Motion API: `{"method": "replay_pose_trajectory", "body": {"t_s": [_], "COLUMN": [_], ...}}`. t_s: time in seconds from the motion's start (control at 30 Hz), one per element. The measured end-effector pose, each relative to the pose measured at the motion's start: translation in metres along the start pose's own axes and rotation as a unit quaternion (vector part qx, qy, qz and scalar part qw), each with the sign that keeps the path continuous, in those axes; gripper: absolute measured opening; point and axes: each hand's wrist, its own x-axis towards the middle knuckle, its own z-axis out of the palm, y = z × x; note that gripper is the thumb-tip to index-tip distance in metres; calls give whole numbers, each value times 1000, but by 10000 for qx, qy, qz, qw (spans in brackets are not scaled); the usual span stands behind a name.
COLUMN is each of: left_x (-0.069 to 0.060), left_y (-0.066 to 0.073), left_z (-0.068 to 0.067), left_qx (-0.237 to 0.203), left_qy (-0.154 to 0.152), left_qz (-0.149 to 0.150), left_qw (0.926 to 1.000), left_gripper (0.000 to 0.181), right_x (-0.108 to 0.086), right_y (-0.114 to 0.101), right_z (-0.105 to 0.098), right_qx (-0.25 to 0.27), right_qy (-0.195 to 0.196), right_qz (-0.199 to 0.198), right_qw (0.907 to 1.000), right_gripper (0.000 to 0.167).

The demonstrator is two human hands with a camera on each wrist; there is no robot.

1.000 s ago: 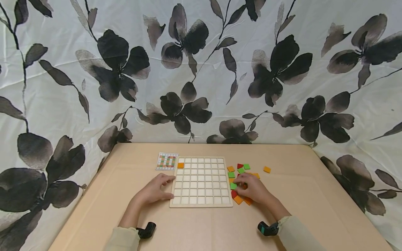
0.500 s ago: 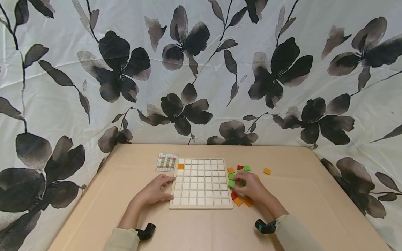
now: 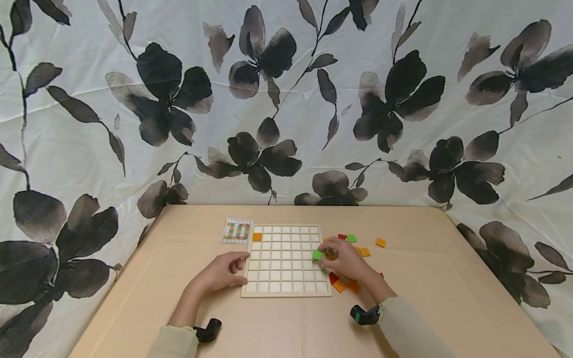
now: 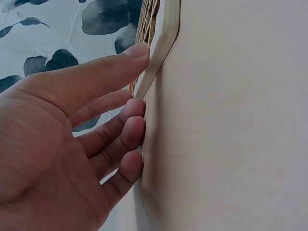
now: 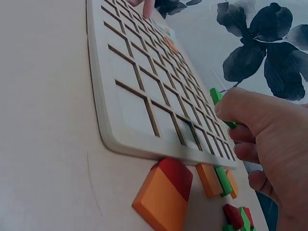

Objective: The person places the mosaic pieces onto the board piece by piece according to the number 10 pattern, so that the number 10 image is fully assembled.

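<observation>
1. Surface (image 3: 277, 328): looks smooth; friction probably low, so anything lying on it may skid if bumped.
2. Grid board (image 3: 286, 261): could shift under a sideways push, being steadied at its left edge only.
3. Left grip (image 3: 222, 271): fingers relaxed, thumb touching that edge; contact looks light, might not restrain it.
4. Right grip (image 3: 344, 258): pinching green tile (image 3: 317, 254) over the rightmost column; a low hand could scatter loose tiles (image 3: 339, 286) nearby.
5. Green tile: lowered askew, could seat crookedly.
</observation>
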Motion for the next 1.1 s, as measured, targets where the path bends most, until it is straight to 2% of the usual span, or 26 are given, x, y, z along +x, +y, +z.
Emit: {"method": "replay_pose_trajectory", "body": {"t_s": [0.2, 0.43, 0.57, 0.77, 1.1], "left_x": [-2, -1, 0, -1, -2], "left_y": [0, 0, 0, 0, 0], "left_z": [0, 1, 1, -1, -1], "left_qx": [-65, -54, -49, 22, 38], "left_qy": [-4, 1, -5, -58, -104], "left_qz": [-39, -106, -101, 34, 101], "left_qw": [10000, 9999, 9999, 10000, 9999], "left_gripper": [66, 67, 67, 64, 64], "right_x": [9, 25, 34, 38, 46], "right_y": [-9, -15, -15, -20, -32], "right_z": [5, 17, 23, 27, 38], "right_qx": [48, 311, 329, 296, 242], "right_qy": [97, 54, 83, 33, 41], "right_qz": [-334, -354, -528, -387, -550], "right_qw": [9994, 9989, 9980, 9988, 9982], "right_gripper": [19, 19, 19, 18, 19]}}
